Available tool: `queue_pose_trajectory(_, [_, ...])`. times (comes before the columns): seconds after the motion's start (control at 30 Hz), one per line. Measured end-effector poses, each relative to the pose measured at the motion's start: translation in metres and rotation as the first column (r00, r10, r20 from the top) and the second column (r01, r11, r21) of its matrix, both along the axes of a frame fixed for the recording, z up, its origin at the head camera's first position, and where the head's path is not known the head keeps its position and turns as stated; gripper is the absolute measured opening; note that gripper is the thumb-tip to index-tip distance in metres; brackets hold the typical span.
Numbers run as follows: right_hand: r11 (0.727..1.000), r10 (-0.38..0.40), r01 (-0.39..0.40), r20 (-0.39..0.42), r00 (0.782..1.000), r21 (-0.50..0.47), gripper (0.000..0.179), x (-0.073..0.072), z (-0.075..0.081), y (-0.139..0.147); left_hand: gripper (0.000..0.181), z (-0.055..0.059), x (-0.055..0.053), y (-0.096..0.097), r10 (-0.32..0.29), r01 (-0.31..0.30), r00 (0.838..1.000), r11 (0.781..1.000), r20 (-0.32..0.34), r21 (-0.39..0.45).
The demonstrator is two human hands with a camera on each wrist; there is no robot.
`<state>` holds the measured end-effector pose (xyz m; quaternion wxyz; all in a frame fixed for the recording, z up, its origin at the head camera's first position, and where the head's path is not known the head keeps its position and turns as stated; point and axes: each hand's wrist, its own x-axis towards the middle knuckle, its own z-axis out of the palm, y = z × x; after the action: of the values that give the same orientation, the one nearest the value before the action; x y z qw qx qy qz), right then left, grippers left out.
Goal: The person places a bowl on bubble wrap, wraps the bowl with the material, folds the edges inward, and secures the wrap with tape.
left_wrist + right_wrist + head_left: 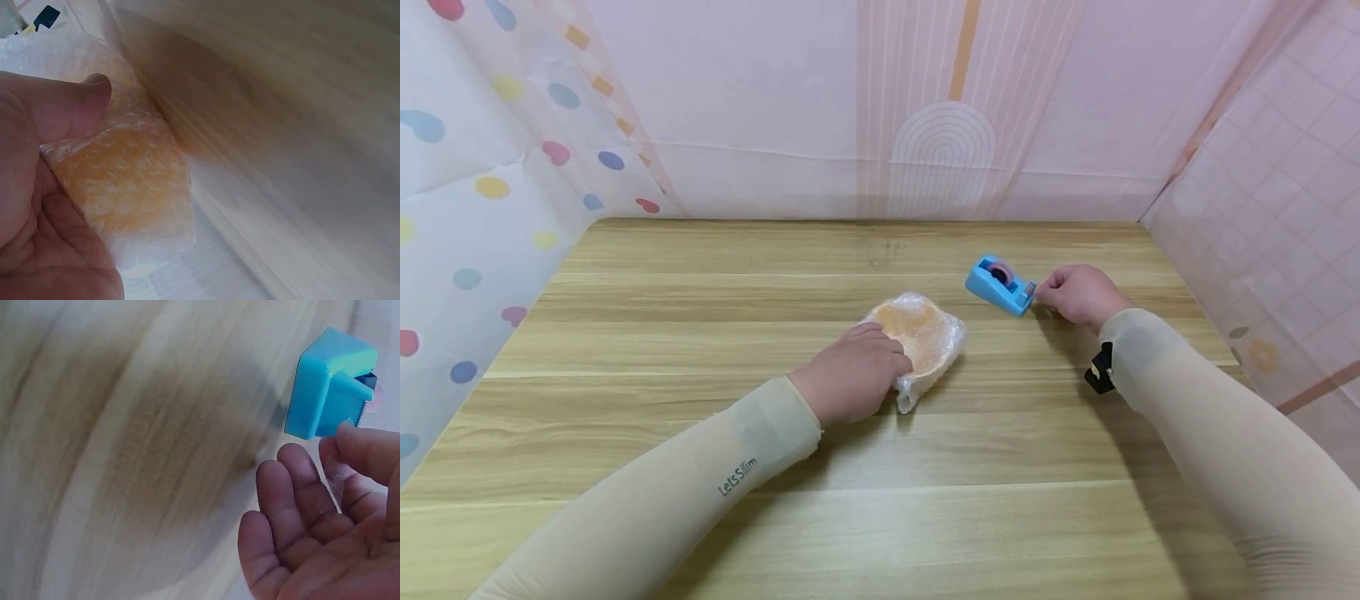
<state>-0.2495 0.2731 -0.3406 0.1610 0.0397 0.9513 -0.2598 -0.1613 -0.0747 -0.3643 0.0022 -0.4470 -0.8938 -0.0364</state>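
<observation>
A bubble-wrapped package [931, 337] with a round orange-yellow thing inside lies near the middle of the table. The wrap blurs what exactly that thing is. My left hand [859, 371] grips the package by its left side. The left wrist view shows the thumb lying over the bubble wrap [125, 175]. Farther back and to the right stands a blue tape dispenser [1000, 285] with a small pinkish roll in it. At its toothed cutting end my right hand [1081, 296] pinches a clear strip of tape [335, 482] between thumb and forefinger; the other fingers are loosely bent.
The wood-grain table [715, 275] carries the package and the dispenser. A pink patterned sheet [760, 108] rises behind its back edge, with a dotted sheet [490, 242] on the left and a checked one [1277, 192] on the right.
</observation>
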Motion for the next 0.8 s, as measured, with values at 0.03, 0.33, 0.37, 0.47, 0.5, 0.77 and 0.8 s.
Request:
queue_pose_trajectory(0.03, [1.000,-0.002,0.002,0.007,1.000,0.003,0.031,0.0003,0.0006,0.0000,0.021,-0.0002,0.0000,0.0004,0.002,-0.002,1.000,1.000,0.003,-0.002])
queue_pose_trajectory(0.33, [1.000,0.002,-0.003,0.031,1.000,0.028,0.034,0.0027,0.0023,-0.0010,0.022,-0.0014,-0.0007,0.0017,0.012,-0.012,1.000,1.000,0.011,-0.004])
queue_pose_trajectory(0.37, [1.000,0.002,-0.003,0.032,0.999,0.029,0.034,0.0024,0.0025,-0.0011,0.022,-0.0012,-0.0010,0.0018,0.013,-0.013,1.000,1.000,0.011,-0.004])
queue_pose_trajectory(0.47, [0.999,0.003,-0.004,0.038,0.999,0.032,0.032,0.0021,0.0024,-0.0012,0.021,-0.0010,-0.0013,0.0021,0.014,-0.014,1.000,1.000,0.010,-0.004])
queue_pose_trajectory(0.5, [0.999,0.008,-0.009,0.041,0.999,0.041,0.032,0.0021,0.0021,-0.0012,0.021,-0.0011,-0.0012,0.0021,0.013,-0.013,1.000,1.000,0.009,-0.004])
queue_pose_trajectory(0.77, [0.997,0.041,-0.044,0.053,0.998,0.056,0.040,0.0044,0.0054,0.0060,0.019,-0.0010,0.0009,0.0015,0.007,-0.007,1.000,1.000,0.008,0.000])
queue_pose_trajectory(0.8, [0.997,0.048,-0.050,0.054,0.997,0.052,0.041,0.0050,0.0072,0.0068,0.019,-0.0012,0.0012,0.0012,0.006,-0.006,1.000,1.000,0.005,0.000])
